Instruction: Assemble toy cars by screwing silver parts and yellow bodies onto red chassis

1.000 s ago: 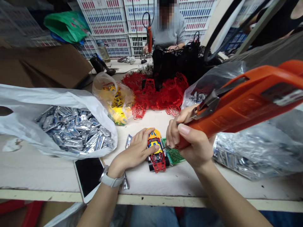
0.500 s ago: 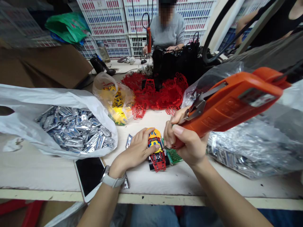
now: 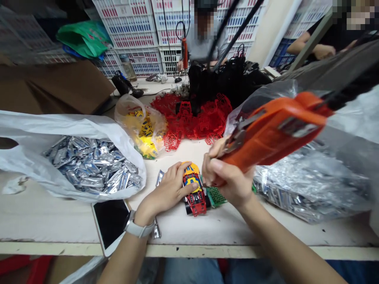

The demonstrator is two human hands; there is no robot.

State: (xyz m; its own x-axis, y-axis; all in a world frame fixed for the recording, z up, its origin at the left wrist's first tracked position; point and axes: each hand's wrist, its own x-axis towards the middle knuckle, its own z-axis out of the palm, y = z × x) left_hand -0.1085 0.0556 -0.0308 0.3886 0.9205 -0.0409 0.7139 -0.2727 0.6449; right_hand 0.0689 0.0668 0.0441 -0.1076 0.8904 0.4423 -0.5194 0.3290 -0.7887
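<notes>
A small toy car (image 3: 194, 189), yellow at the front with a red cage frame at the back, lies on the white table. My left hand (image 3: 168, 191) rests over its left side, fingers curled round it and holding it down. My right hand (image 3: 227, 179) is wrapped round the lower end of a big orange electric screwdriver (image 3: 272, 132), whose tip points down at the car's right side. A green perforated tray (image 3: 216, 196) lies just right of the car, partly under my right hand.
A white bag of silver foil packets (image 3: 89, 165) lies at the left and a clear bag of them (image 3: 304, 185) at the right. A phone (image 3: 109, 223) lies at the table edge. Behind are a yellow parts bag (image 3: 143, 130), red cage frames (image 3: 195, 118) and a seated person (image 3: 204, 39).
The orange screwdriver has tilted and swung left, its upper end dropping lower. My right hand shifted slightly left toward the car. My left hand stays on the car.
</notes>
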